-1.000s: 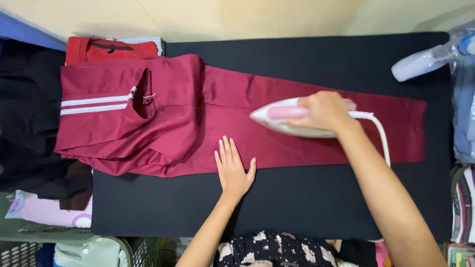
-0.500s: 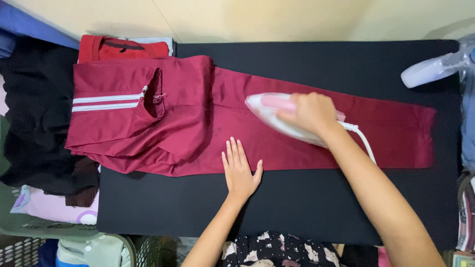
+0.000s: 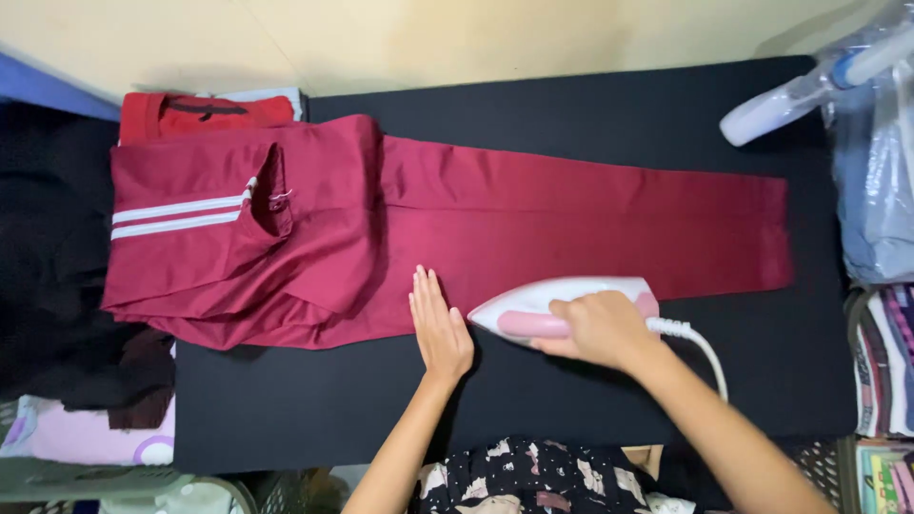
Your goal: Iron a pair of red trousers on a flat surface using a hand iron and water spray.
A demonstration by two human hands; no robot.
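Observation:
Dark red trousers (image 3: 533,228) with two white stripes at the waist lie flat across a black ironing surface (image 3: 590,105), legs pointing right. My right hand (image 3: 600,328) grips the pink handle of a white iron (image 3: 533,303), which rests on the near edge of the trouser leg with its tip pointing left. My left hand (image 3: 440,328) lies flat, fingers together, on the near edge of the fabric just left of the iron's tip. The iron's white cord (image 3: 700,347) trails to the right.
A folded red garment (image 3: 205,112) lies at the back left. Dark clothes (image 3: 48,286) and a pink item (image 3: 86,433) are piled at the left. A white spray bottle (image 3: 790,95) and plastic-wrapped clothes (image 3: 876,190) sit at the right edge.
The iron has slid from the middle of the trouser leg down toward me, to the near edge of the fabric. My left hand stays pressed flat in about the same place.

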